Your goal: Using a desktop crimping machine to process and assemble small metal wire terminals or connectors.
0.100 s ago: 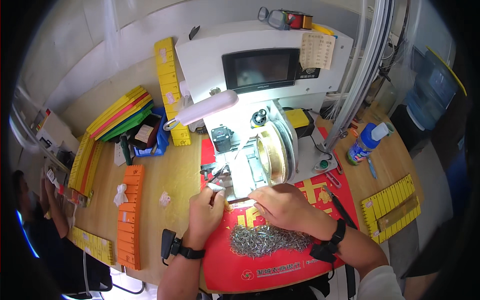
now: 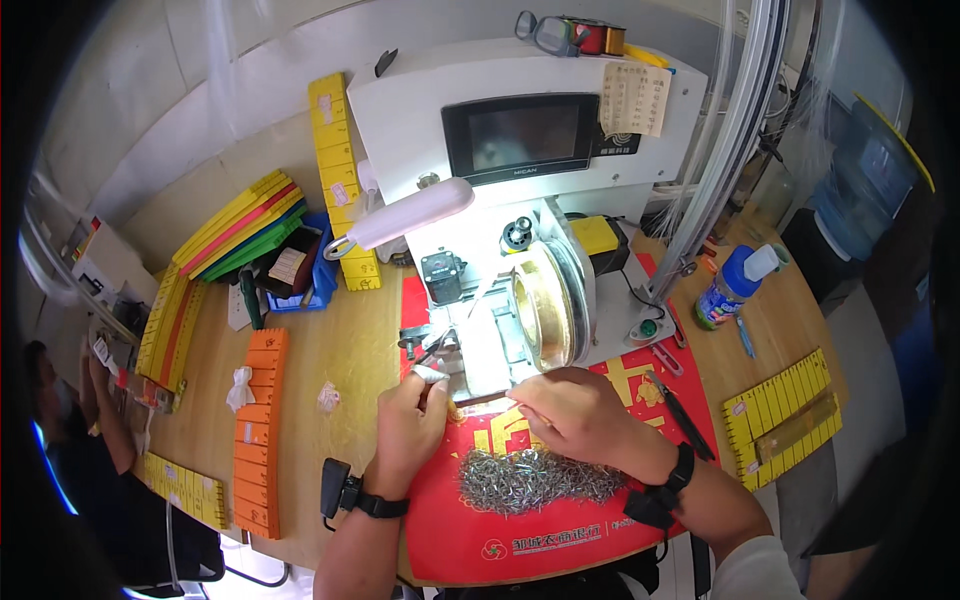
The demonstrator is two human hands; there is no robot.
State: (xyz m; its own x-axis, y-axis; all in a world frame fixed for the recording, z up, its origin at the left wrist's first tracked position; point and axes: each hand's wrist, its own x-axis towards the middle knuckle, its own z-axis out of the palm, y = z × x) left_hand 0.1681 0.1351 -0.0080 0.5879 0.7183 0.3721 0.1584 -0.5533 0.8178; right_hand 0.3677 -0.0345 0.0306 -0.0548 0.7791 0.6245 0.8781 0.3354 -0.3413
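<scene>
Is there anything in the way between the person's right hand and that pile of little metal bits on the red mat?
Nothing visible blocks it. The right hand is just above the pile of small metal pieces on the red mat, with only bare mat between. The left hand is off to the side, by the white machine.

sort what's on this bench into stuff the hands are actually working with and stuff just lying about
In use:
- left hand, at the machine's front fixture
- right hand, beside it
- white winding machine
- pile of small metal parts
- red mat

Lying about:
- orange tray
- yellow trays
- blue-capped bottle
- stacked coloured trays
</scene>
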